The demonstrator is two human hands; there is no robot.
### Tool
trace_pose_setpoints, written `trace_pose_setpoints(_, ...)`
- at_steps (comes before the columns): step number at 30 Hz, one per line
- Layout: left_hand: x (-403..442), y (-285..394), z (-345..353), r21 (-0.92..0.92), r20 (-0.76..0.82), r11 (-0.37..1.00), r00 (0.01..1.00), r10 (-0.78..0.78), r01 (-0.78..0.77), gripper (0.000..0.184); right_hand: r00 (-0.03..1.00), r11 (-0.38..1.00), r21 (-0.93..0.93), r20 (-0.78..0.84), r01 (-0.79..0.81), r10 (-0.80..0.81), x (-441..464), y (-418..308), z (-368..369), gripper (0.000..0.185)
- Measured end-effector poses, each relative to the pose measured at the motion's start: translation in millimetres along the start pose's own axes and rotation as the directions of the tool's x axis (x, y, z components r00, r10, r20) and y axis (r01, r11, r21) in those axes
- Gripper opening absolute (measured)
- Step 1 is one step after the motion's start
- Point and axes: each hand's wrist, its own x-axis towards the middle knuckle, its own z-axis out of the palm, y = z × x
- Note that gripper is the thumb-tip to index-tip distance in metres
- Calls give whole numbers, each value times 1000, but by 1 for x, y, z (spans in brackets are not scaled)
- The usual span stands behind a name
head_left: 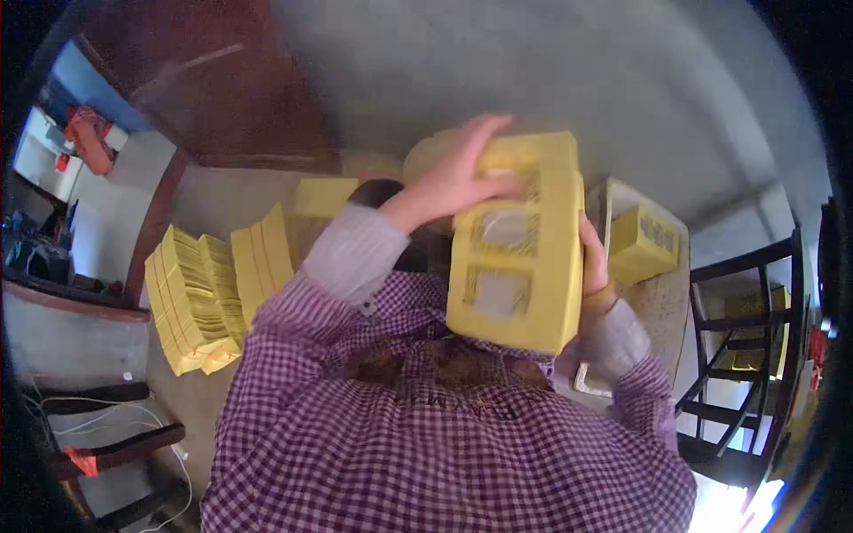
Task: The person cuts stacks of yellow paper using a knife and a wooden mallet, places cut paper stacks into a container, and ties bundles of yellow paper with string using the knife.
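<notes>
A yellow box (555, 266) with window-like cut-outs and dark patterned borders is held up, tilted, above my lap. My right hand (595, 258) grips its right side, fingers wrapped behind the edge. My left hand (458, 178) lies over its upper left part with thumb and fingers apart; motion blurs it slightly. Part of another yellow piece shows behind the left hand, its shape unclear. At the left stand stacks of folded yellow sheets (187, 298) marked with red lines, and more yellow sheets (264, 253) lie beside them.
On a pale table (662, 311) at the right stands another yellow box (644, 244). Dark wooden chair frames (755, 338) are at the far right. A dark wooden seat (115, 453) with white cables is at lower left. A brown door (222, 80) stands behind.
</notes>
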Motion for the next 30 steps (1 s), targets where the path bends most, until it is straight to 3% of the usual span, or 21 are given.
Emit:
trace_pose_setpoints(1, 15, -5, 9, 176, -129, 966, 969, 211, -187, 62, 980, 969, 182, -135, 167, -144, 3, 6, -2, 45)
trace_pose_setpoints(2, 21, -11, 16, 182, -126, 963, 967, 223, -199, 62, 978, 939, 289, -143, 186, -149, 7, 11, -3, 45)
trace_pose_setpoints(3, 26, -21, 25, -29, -273, 1000, 962, -1, -7, 62, 976, 935, 293, -145, 201, -164, 14, 14, 0, 45)
trace_pose_setpoints(4, 32, -27, 31, -262, -355, 953, 903, -243, 154, 62, 961, 898, 360, -201, 253, -190, 21, 15, 1, 44)
trace_pose_setpoints(5, 24, -36, 31, -580, -242, 778, 861, -448, 241, 60, 941, 853, 420, -262, 309, -212, 28, 17, 1, 44)
trace_pose_setpoints(6, 5, -43, 31, -816, -50, 486, 799, -599, 313, 58, 911, 857, 349, -304, 380, -280, 38, 21, -5, 44)
trace_pose_setpoints(8, -36, -51, 51, -942, 110, 251, 913, -393, 222, 63, 855, 822, 313, -382, 476, -349, 60, 26, -9, 48)
trace_pose_setpoints(9, -52, -42, 53, -952, 266, 24, 868, -420, 304, 65, 830, 817, 267, -397, 512, -391, 64, 21, 2, 50)
trace_pose_setpoints(10, -61, -32, 52, -907, 421, -207, 804, -420, 367, 67, 852, 790, 364, -388, 493, -352, 75, 18, 6, 52)
trace_pose_setpoints(11, -59, -25, 50, -898, 440, -219, 796, -416, 382, 67, 875, 757, 460, -373, 464, -310, 84, 17, 10, 55)
trace_pose_setpoints(13, -52, -11, 43, -925, 293, -338, 891, -347, 173, 73, 843, 708, 476, -413, 521, -343, 102, 16, 23, 60)
trace_pose_setpoints(16, -38, -7, 30, -951, 222, -283, 905, -362, 120, 70, 812, 657, 494, -462, 570, -357, 123, 23, 32, 57)
trace_pose_setpoints(20, -13, -19, 11, -986, 111, 92, 957, -269, 140, 54, 702, 622, 354, -511, 698, -497, 153, 23, 37, 55)
trace_pose_setpoints(23, 15, -38, -12, -993, 90, 49, 949, -303, 110, 51, 697, 630, 310, -423, 712, -579, 167, 4, 34, 57)
trace_pose_setpoints(24, 23, -44, -21, -993, 79, 60, 946, -314, 103, 51, 770, 662, 398, -396, 635, -501, 155, -16, 38, 59)
trace_pose_setpoints(26, 38, -54, -40, -994, 91, 3, 853, -513, 107, 50, 870, 692, 561, -110, 454, -481, 166, -31, -5, 63)
trace_pose_setpoints(27, 42, -69, -49, -995, 77, 12, 851, -519, 97, 50, 903, 749, 555, -7, 361, -430, 167, -43, -17, 64)
trace_pose_setpoints(29, 45, -104, -62, -962, 204, 58, 841, -501, 267, 48, 982, 929, 319, -49, 188, -182, 184, -49, -48, 82)
trace_pose_setpoints(30, 51, -105, -59, -945, 153, 138, 775, -613, 296, 47, 983, 930, 321, -37, 182, -180, 191, -45, -53, 82)
